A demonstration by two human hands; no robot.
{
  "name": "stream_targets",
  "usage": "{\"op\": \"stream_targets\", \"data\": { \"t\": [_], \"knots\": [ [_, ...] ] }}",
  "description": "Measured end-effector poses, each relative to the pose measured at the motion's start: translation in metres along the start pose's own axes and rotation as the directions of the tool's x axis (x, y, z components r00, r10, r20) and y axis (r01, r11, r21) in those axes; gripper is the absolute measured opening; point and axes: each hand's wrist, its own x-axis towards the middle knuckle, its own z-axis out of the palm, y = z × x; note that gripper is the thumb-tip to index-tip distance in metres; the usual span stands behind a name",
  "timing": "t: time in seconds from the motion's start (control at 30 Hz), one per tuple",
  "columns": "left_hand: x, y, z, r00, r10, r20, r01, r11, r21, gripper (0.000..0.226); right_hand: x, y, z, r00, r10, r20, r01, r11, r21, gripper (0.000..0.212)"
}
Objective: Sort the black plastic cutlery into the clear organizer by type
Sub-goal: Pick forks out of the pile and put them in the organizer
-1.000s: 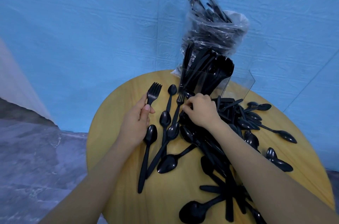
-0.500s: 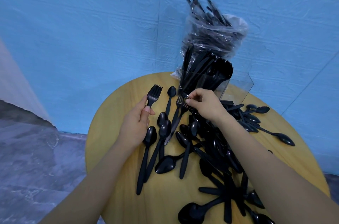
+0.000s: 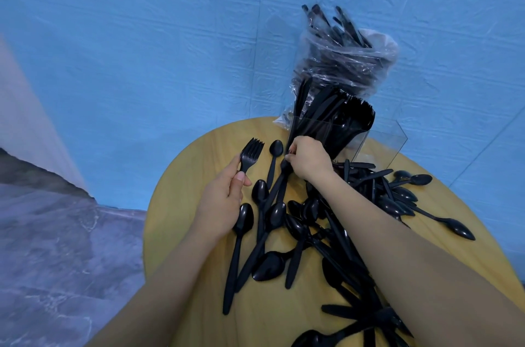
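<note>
My left hand [image 3: 224, 199] holds a black plastic fork [image 3: 250, 152] by its handle, tines pointing away, at the table's left side. My right hand [image 3: 308, 158] pinches the upper ends of black forks [image 3: 279, 185] whose handles slant down toward me, just in front of the clear organizer [image 3: 380, 145]. The organizer stands at the table's far edge with black cutlery upright in its left compartments; its right compartment looks see-through. Loose black spoons [image 3: 268, 265] lie scattered across the round wooden table [image 3: 181, 190].
A clear plastic bag [image 3: 345, 62] stuffed with black cutlery stands behind the organizer against the blue wall. More spoons [image 3: 403, 196] pile to the right of my right arm and toward the near edge. Grey floor lies to the left of the table.
My right hand has moved up and left out of the pile, lifting forks toward the organizer's front left corner. My left hand has kept its fork in place.
</note>
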Motion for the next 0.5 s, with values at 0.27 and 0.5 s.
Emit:
{"op": "stream_targets", "data": {
  "t": [0.27,0.5],
  "knots": [
    [0.000,0.001,0.000,1.000,0.002,0.007,-0.002,1.000,0.015,0.044,-0.015,0.000,0.007,0.982,-0.143,0.126,0.137,0.989,0.054,0.009],
    [-0.001,0.002,0.001,1.000,0.012,0.001,-0.012,0.999,0.038,0.043,-0.026,-0.003,0.000,0.989,-0.131,0.061,0.137,0.985,-0.109,0.018]
  ]
}}
